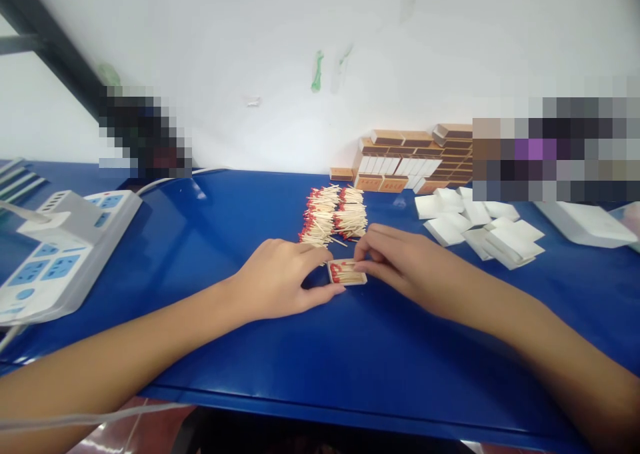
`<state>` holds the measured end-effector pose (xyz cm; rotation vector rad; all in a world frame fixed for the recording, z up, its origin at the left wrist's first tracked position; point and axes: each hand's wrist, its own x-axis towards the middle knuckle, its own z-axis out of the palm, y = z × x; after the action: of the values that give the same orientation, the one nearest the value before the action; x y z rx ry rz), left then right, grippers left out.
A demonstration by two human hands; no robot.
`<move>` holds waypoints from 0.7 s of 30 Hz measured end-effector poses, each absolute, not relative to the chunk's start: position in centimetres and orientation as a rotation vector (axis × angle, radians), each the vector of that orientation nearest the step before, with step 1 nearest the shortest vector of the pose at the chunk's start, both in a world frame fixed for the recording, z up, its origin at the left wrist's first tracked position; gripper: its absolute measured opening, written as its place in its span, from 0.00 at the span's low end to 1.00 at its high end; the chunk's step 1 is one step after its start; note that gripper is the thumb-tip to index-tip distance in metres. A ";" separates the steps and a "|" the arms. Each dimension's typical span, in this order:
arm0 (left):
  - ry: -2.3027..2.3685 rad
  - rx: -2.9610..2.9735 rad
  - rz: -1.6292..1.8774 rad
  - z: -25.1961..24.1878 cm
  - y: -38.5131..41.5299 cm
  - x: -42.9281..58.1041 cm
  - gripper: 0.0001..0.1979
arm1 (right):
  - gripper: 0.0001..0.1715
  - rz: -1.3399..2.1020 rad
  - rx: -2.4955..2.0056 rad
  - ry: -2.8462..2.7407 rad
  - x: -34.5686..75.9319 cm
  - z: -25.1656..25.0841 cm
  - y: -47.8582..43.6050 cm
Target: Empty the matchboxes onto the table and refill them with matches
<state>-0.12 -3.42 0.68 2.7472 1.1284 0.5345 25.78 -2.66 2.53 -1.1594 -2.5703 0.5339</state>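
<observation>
A small white matchbox tray (357,283) lies on the blue table, partly filled with red-headed matches (344,274) whose heads point left. My left hand (277,277) grips the tray's left end between thumb and forefinger. Over the tray's right end, my right hand (403,257) has its fingertips pinched together at the tail ends of the matches; how many it holds is hidden. Just behind the tray are two heaps of loose matches, a left heap (320,215) and a right heap (353,212), with a few stray sticks in front.
Matchboxes (395,182) are stacked against the wall, one single box (341,173) beside them. White empty trays (510,241) lie jumbled at right, near a larger white object (587,224). A power strip (75,267) with a plugged-in adapter stands at left on the blue table (310,354).
</observation>
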 end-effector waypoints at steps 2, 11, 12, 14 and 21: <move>1.113 2.753 0.531 0.7 -3.5 -0.1 0.20 | 0.08 0.561 -1.169 -2.589 25.1 2.5 -3.1; 1.109 2.762 0.575 0.8 -3.5 0.0 0.20 | 0.10 0.453 -1.165 -2.577 26.1 3.0 -3.0; 1.111 2.768 0.577 0.8 -3.5 0.0 0.19 | 0.10 0.456 -1.161 -2.587 26.3 3.1 -2.9; 1.114 2.782 0.572 0.8 -3.5 0.0 0.19 | 0.10 0.487 -1.165 -2.606 26.4 3.1 -2.7; 1.103 2.798 0.564 0.7 -3.6 0.0 0.19 | 0.12 0.534 -1.129 -2.591 26.2 2.7 -2.5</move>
<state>-0.03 -3.58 0.72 2.7978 1.1029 0.5642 26.25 -2.49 2.69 -1.1286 -2.5915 0.5340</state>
